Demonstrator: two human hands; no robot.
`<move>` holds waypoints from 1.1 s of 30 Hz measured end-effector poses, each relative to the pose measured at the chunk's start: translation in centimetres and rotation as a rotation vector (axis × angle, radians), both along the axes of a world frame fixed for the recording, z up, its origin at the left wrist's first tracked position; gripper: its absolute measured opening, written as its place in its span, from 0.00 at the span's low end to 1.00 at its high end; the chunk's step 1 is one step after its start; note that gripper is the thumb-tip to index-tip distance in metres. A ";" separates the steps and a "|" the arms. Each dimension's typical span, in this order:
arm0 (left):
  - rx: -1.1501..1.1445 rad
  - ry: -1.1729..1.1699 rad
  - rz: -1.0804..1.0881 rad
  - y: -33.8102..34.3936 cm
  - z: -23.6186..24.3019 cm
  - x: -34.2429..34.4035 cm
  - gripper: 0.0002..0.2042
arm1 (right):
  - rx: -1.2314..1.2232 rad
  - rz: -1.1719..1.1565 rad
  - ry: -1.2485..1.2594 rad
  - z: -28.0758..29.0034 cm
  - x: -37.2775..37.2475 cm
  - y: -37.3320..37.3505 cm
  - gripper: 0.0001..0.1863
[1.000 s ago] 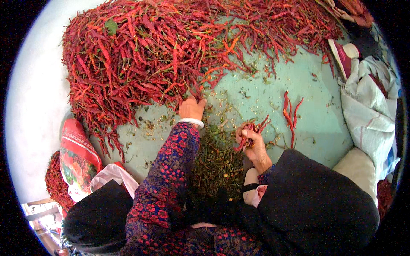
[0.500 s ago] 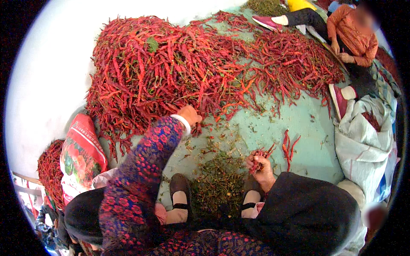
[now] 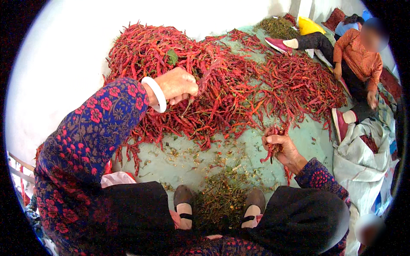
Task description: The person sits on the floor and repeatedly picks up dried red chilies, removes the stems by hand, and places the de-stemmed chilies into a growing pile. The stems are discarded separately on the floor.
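Note:
My left hand, with a white bangle at the wrist, is raised in front of the big heap of red chili peppers. Its fingers are closed on a red chili pepper, slightly blurred, that points up and to the right. Lower on the right, my right hand is wrapped round a small bunch of red chili peppers. A few loose chilies lie on the floor below that hand, partly hidden by it.
Between my shoes lies a pile of stems and scraps. At far right, a person sits with legs around a flatter spread of chilies. A pale woven sack stands nearby. Behind are a green-brown heap and a yellow bag.
My left hand has risen from the front edge of the heap, now with a chili in it. My right hand has lifted up and rightward with its bunch. The view has shifted slightly.

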State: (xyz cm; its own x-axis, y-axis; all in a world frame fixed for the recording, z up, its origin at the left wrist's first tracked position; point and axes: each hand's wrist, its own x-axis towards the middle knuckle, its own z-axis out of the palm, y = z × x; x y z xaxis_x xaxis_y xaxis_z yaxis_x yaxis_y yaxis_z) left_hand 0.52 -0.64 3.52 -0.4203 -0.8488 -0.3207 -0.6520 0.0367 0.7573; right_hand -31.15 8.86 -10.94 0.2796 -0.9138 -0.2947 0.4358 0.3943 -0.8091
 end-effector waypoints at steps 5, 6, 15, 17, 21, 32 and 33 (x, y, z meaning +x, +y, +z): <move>0.148 0.147 -0.040 0.0 -1.8 -1.9 0.09 | -0.029 0.038 -0.075 0.3 2.6 -1.3 0.14; 0.215 0.185 -0.073 0.5 -2.4 -2.1 0.08 | -0.010 0.027 -0.087 -0.1 3.2 -1.5 0.15; 0.473 0.655 0.202 1.4 -18.4 1.3 0.09 | 0.276 -0.036 -0.149 -6.5 7.4 -2.2 0.13; 0.544 0.684 0.293 2.4 -21.9 2.5 0.09 | 0.315 -0.023 -0.155 -7.9 8.2 -2.1 0.13; 0.623 0.809 0.457 3.6 -26.3 3.3 0.08 | 0.427 -0.078 -0.091 -9.5 9.5 -2.1 0.12; 0.445 0.876 0.523 5.4 -28.0 4.7 0.13 | 0.531 -0.057 -0.128 -12.3 12.0 -1.0 0.06; 0.398 0.897 0.532 5.4 -27.9 4.3 0.12 | 0.499 -0.025 -0.137 -13.2 11.7 -0.5 0.07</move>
